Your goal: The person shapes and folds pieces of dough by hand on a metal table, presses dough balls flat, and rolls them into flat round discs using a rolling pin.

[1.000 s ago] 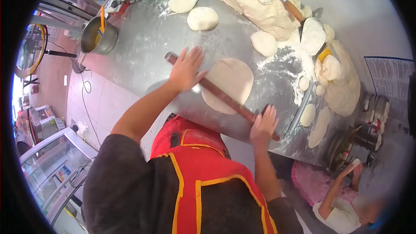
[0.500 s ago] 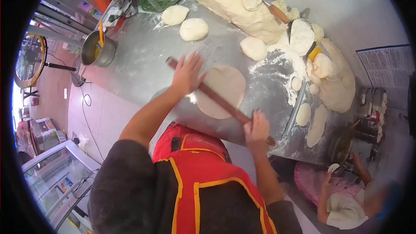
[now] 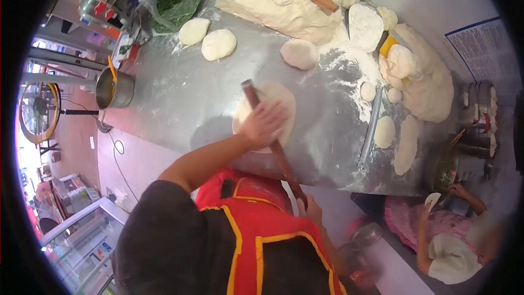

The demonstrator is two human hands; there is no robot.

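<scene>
A flat round of dough [image 3: 242,110] lies on the metal table near its front edge, partly hidden under a wooden rolling pin [image 3: 285,170]. My left hand [image 3: 266,124] rests across the pin over the dough, palm down, its slightly blurred fingers stretched out flat past it. My right hand [image 3: 311,211] is closed around the pin's near end, beyond the table edge and in front of my red apron. The pin slants from upper left to lower right, and its far end sticks out above my left hand.
Dough balls [image 3: 219,45] and a large dough mass [image 3: 278,5] lie at the back. To the right are spread flour [image 3: 355,63], a thin metal rod [image 3: 370,131] and more dough [image 3: 431,82]. A pot [image 3: 121,92] stands left. Another person [image 3: 450,251] holds a dough piece at lower right.
The rolling pin has swung steeper, its near end now off the table. My left hand has moved right and down onto the dough; my right hand has moved toward my body. The view has shifted.
</scene>
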